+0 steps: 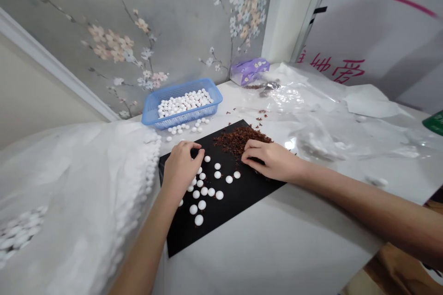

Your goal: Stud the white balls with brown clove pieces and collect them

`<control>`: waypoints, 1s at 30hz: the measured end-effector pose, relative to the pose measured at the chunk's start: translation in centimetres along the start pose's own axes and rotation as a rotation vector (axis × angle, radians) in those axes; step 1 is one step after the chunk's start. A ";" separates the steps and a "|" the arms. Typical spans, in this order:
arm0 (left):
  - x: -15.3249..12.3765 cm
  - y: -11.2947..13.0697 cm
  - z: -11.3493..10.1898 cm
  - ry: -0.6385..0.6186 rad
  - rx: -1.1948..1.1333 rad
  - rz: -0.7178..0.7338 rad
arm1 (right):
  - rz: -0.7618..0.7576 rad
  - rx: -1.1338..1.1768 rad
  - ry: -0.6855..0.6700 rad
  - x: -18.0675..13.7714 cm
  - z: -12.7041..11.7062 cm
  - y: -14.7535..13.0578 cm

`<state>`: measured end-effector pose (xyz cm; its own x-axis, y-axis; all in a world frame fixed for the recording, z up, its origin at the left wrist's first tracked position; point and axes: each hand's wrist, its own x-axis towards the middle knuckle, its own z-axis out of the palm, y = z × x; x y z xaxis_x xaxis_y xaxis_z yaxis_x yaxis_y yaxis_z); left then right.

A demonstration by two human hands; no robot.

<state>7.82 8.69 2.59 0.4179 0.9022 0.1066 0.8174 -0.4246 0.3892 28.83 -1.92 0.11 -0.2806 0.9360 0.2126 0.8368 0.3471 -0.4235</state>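
My left hand [182, 166] is over the left part of a black mat [221, 219], fingers curled and thumb close to the index finger. Whatever it pinches, if anything, is hidden. Several small white balls [201, 204] lie loose on the mat beside and below it. At the mat's right side, my right hand [266, 159] touches the front edge of a heap of small dark-brown pieces [238, 139]. Its thumb and fingers are drawn together, and I cannot make out what is between the tips.
Behind the mat stands a blue plastic basket [216, 101] of white balls, with more balls in front of it. Large clear bags of white balls [79, 184] fill the left. Crumpled clear plastic [321, 120] and a purple packet [249, 71] lie at the back right.
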 end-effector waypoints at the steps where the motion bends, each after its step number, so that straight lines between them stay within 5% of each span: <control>1: 0.2 -0.2 0.0 0.006 -0.006 0.013 | 0.002 -0.014 -0.010 0.0 0.0 0.0; 7: 1.2 -2.8 -0.7 0.119 0.180 0.082 | 0.044 -0.014 -0.006 0.1 -0.1 -0.5; 15: 2.2 -6.9 -0.5 -0.017 0.337 0.085 | -0.011 0.250 0.251 -0.5 -0.1 -1.0; 24: 2.4 -6.6 -1.2 0.107 0.182 0.132 | -0.053 0.247 0.273 -0.2 -0.1 -1.0; 30: 1.9 -3.6 -1.4 0.265 -0.204 0.102 | 0.063 0.381 0.287 -0.3 -0.3 -1.0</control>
<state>5.14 12.01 2.66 0.3540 0.8558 0.3773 0.6694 -0.5136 0.5368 28.23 -2.58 0.75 -0.0490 0.9204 0.3880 0.6011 0.3374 -0.7245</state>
